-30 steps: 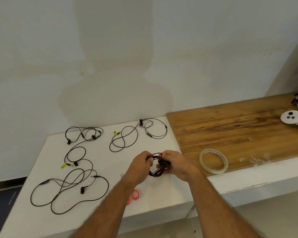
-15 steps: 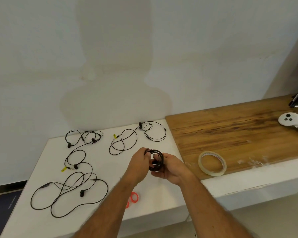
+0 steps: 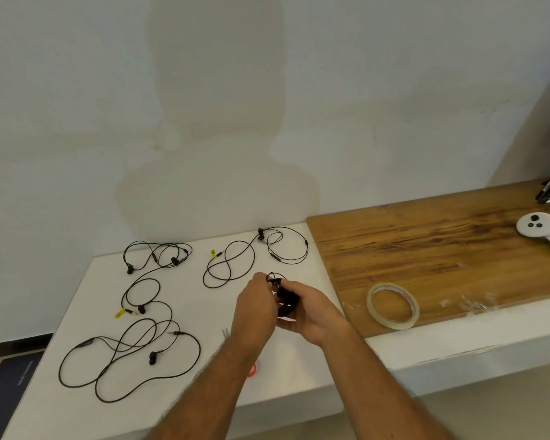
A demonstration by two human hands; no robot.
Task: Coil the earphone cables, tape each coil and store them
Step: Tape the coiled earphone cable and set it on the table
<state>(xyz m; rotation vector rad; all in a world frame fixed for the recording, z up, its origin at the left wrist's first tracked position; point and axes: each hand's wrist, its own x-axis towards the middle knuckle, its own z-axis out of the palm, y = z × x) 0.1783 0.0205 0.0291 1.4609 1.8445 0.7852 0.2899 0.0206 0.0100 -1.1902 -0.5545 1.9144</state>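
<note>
Both hands, left hand (image 3: pixel 256 308) and right hand (image 3: pixel 311 312), grip one coiled black earphone cable (image 3: pixel 285 297) above white counter (image 3: pixel 299 376)

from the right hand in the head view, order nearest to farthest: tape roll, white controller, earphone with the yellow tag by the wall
1. tape roll, just right of the right hand on the wooden board
2. yellow-tagged earphone, behind the hand, toward the wall
3. white controller, far right
</note>
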